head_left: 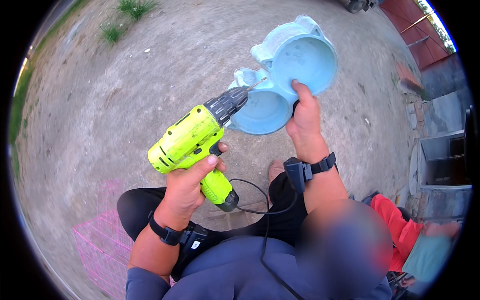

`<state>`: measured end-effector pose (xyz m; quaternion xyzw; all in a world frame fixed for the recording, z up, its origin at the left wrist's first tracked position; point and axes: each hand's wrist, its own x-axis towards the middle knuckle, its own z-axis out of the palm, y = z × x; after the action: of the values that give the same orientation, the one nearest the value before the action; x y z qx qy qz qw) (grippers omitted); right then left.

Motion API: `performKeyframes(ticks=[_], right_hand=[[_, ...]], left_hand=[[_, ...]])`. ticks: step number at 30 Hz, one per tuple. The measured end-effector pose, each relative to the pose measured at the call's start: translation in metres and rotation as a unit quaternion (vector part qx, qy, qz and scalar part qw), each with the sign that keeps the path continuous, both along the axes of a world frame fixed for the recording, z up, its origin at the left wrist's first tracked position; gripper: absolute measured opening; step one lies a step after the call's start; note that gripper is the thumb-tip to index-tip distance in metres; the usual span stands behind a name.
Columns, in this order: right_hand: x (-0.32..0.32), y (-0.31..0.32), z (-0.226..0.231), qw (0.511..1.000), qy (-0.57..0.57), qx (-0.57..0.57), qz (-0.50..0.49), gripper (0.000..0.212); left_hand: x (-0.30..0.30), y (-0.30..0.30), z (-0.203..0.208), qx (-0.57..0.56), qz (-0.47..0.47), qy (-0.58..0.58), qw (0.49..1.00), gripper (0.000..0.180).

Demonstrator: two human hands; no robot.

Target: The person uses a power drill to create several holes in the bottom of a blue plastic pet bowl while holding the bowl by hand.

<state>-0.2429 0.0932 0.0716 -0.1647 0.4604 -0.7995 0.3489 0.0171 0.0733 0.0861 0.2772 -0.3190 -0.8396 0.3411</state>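
Note:
My left hand is wrapped round the handle of a lime-green cordless drill. A thin bit sticks out of its black chuck, pointing up and right. The bit's tip overlaps the middle of a light blue double pet bowl; whether it touches cannot be made out. Two round basins, one large and one smaller, make up the bowl, with ear-shaped points on the rims. My right hand grips the bowl at its lower right edge, thumb over the rim and the other fingers hidden behind. The bowl is held up, tilted, above the ground.
Below lies bare dirt ground with grass tufts at the far left. A pink wire cage stands by my left leg. A black cable hangs across my lap. Another person in red trousers is close on the right.

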Motion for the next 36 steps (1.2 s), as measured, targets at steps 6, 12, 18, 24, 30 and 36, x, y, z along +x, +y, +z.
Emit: performKeyframes(ticks=[6, 12, 18, 24, 30, 36], right_hand=[[0.001, 0.003, 0.002, 0.999, 0.006, -0.012, -0.03, 0.046], [0.002, 0.002, -0.001, 0.999, 0.009, -0.009, -0.045, 0.046], [0.001, 0.002, -0.004, 0.999, 0.012, 0.011, -0.038, 0.048], [-0.007, 0.0, -0.012, 0.999, -0.035, -0.017, 0.008, 0.047], [-0.01, -0.003, -0.02, 0.997, -0.055, -0.031, 0.038, 0.048], [-0.001, -0.002, -0.009, 0.999, -0.031, 0.021, 0.036, 0.049]], left_hand=[[-0.003, 0.002, -0.002, 0.018, 0.007, 0.008, 1.0, 0.05], [0.0, 0.001, -0.005, 0.034, 0.003, 0.024, 0.999, 0.049], [-0.002, 0.0, -0.005, 0.043, -0.003, 0.015, 0.999, 0.05], [-0.003, 0.0, -0.003, 0.039, -0.007, 0.022, 0.999, 0.049], [-0.001, -0.001, -0.003, 0.037, -0.005, 0.015, 0.999, 0.049], [-0.001, -0.001, -0.004, 0.034, -0.004, 0.018, 0.999, 0.048]])
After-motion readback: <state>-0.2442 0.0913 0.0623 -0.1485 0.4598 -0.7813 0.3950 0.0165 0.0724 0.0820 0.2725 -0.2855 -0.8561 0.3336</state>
